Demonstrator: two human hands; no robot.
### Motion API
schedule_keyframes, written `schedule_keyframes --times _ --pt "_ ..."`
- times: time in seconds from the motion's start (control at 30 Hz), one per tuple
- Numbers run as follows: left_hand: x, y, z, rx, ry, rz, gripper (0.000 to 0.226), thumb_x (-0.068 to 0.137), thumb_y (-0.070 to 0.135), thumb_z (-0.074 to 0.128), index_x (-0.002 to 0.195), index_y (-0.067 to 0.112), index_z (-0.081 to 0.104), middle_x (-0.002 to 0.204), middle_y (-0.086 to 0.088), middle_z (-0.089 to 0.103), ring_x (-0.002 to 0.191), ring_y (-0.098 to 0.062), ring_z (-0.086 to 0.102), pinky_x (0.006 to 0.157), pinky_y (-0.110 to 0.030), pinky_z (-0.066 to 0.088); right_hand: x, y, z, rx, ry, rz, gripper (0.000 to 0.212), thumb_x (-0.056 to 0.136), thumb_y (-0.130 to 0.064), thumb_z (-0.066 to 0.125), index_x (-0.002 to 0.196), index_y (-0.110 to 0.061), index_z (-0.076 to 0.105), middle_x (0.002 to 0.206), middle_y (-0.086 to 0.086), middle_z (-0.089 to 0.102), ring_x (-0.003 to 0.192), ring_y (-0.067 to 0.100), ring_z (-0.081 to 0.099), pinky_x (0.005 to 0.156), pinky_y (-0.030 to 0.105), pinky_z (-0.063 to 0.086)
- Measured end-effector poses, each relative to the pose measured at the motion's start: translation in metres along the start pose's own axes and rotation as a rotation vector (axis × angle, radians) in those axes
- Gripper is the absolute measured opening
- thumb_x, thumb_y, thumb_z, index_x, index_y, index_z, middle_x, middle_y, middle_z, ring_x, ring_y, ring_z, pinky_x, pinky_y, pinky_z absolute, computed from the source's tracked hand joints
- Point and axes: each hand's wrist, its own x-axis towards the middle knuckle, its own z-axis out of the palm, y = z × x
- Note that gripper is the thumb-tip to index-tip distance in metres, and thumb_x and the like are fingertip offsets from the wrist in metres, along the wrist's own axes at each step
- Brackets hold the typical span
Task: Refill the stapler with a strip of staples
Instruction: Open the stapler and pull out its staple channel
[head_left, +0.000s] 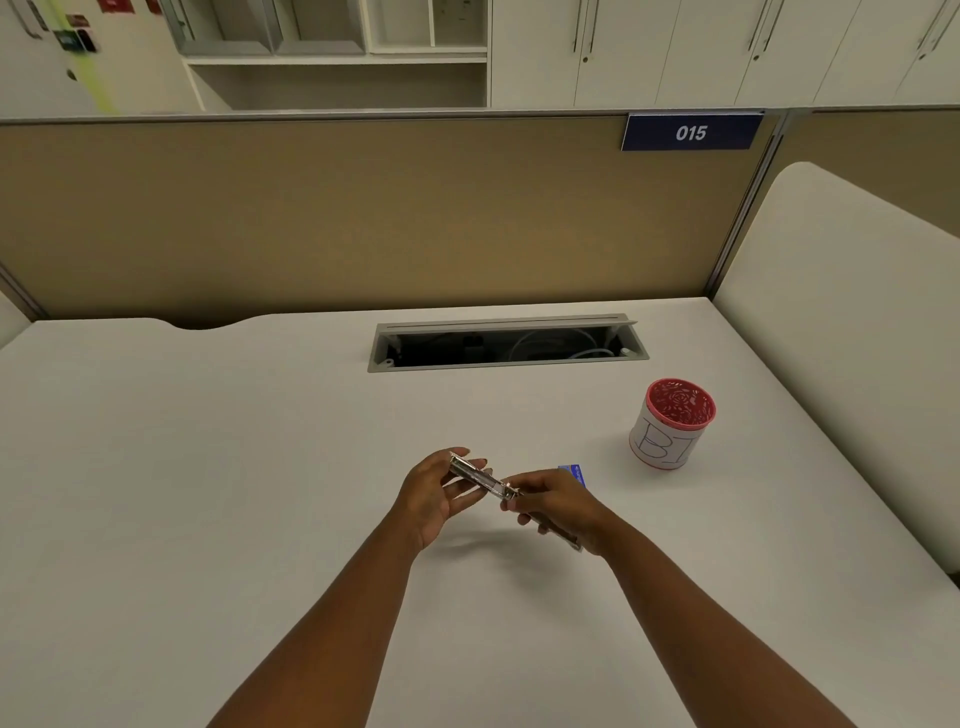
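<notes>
Here, both hands (498, 499) gripping opened stapler (480, 479), blue box (574, 474) behind, red cup (670, 423) nearby

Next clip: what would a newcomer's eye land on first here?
Both hands meet at the centre of the white desk: the left hand and the right hand hold an opened metal stapler between them. A red-rimmed pen cup stands to the right, and an open cable tray sits behind.
</notes>
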Motion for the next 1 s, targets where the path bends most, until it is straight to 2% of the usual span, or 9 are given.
schedule_keyframes --times 0.1,0.17,0.23,0.33,0.43,0.5,0.63,0.87,1.0 --pt "-0.001 -0.003 0.0 -0.025 -0.026 -0.067 0.038 0.098 0.03 0.034 0.092 0.007 0.062 0.092 -0.013 0.07 0.084 -0.026 0.069 0.064 -0.033 0.061 0.001 0.005 0.006 -0.011 0.067 -0.082 0.031 0.083 -0.008 0.063 0.114 -0.007 0.06 0.088 0.008 0.064 0.061 0.007 0.056 0.049 0.018 0.039" --pt "0.001 -0.004 0.001 -0.007 -0.046 -0.054 0.039 0.097 0.032 0.035 0.093 0.006 0.063 0.094 -0.013 0.07 0.08 -0.023 0.072 0.064 -0.032 0.061 0.002 0.008 0.01 0.037 0.091 -0.092 0.035 0.083 -0.009 0.062 0.118 -0.008 0.056 0.093 0.01 0.065 0.062 0.007 0.058 0.05 0.018 0.042" --pt "0.002 -0.003 0.0 0.018 -0.044 -0.023 0.036 0.097 0.028 0.036 0.091 0.005 0.063 0.095 -0.013 0.069 0.077 -0.022 0.073 0.064 -0.03 0.061 0.001 0.011 0.013 0.02 0.116 -0.122 0.04 0.084 -0.013 0.062 0.121 -0.016 0.048 0.098 0.007 0.064 0.064 0.008 0.062 0.054 0.018 0.047" --pt "0.002 -0.004 -0.002 0.068 -0.02 -0.005 0.035 0.097 0.027 0.037 0.089 0.005 0.063 0.093 -0.013 0.069 0.075 -0.021 0.072 0.064 -0.031 0.061 0.0 0.013 0.012 -0.246 0.226 -0.34 0.048 0.083 -0.019 0.062 0.124 -0.033 0.041 0.113 -0.003 0.056 0.076 0.007 0.064 0.066 0.018 0.052" --pt "0.002 -0.005 -0.004 0.098 -0.019 -0.017 0.035 0.098 0.027 0.036 0.091 0.006 0.063 0.094 -0.014 0.068 0.082 -0.024 0.07 0.064 -0.031 0.061 0.001 0.006 0.008 -0.608 0.255 -0.513 0.034 0.085 -0.024 0.057 0.118 -0.032 0.053 0.123 -0.006 0.053 0.089 0.008 0.062 0.076 0.025 0.052" --pt "0.002 -0.005 -0.004 0.108 -0.017 -0.022 0.035 0.098 0.027 0.035 0.091 0.006 0.063 0.094 -0.014 0.068 0.084 -0.026 0.068 0.063 -0.03 0.061 0.001 0.001 0.008 -0.787 0.245 -0.533 0.026 0.087 -0.029 0.054 0.112 -0.028 0.06 0.123 -0.004 0.053 0.092 0.013 0.062 0.078 0.03 0.053" --pt "0.001 -0.005 -0.003 0.126 -0.014 -0.037 0.036 0.098 0.027 0.034 0.09 0.007 0.063 0.091 -0.012 0.069 0.08 -0.024 0.069 0.062 -0.03 0.061 0.001 -0.007 0.011 -0.911 0.216 -0.529 0.024 0.087 -0.029 0.053 0.108 -0.023 0.064 0.12 -0.002 0.055 0.089 0.02 0.063 0.076 0.034 0.053" --pt "0.002 -0.007 -0.003 0.12 0.028 -0.026 0.036 0.098 0.026 0.034 0.086 0.007 0.062 0.086 -0.011 0.068 0.066 -0.017 0.072 0.056 -0.028 0.06 0.003 -0.015 0.018 -0.907 0.179 -0.488 0.02 0.085 -0.018 0.053 0.102 -0.012 0.063 0.104 0.008 0.062 0.09 0.024 0.059 0.076 0.035 0.05" --pt "0.002 -0.006 -0.003 0.112 0.031 -0.032 0.036 0.098 0.026 0.034 0.086 0.007 0.063 0.088 -0.011 0.069 0.073 -0.021 0.07 0.058 -0.029 0.061 0.003 -0.017 0.018 -0.872 0.21 -0.453 0.013 0.084 -0.015 0.053 0.089 -0.007 0.061 0.09 0.014 0.065 0.082 0.027 0.059 0.074 0.039 0.049"
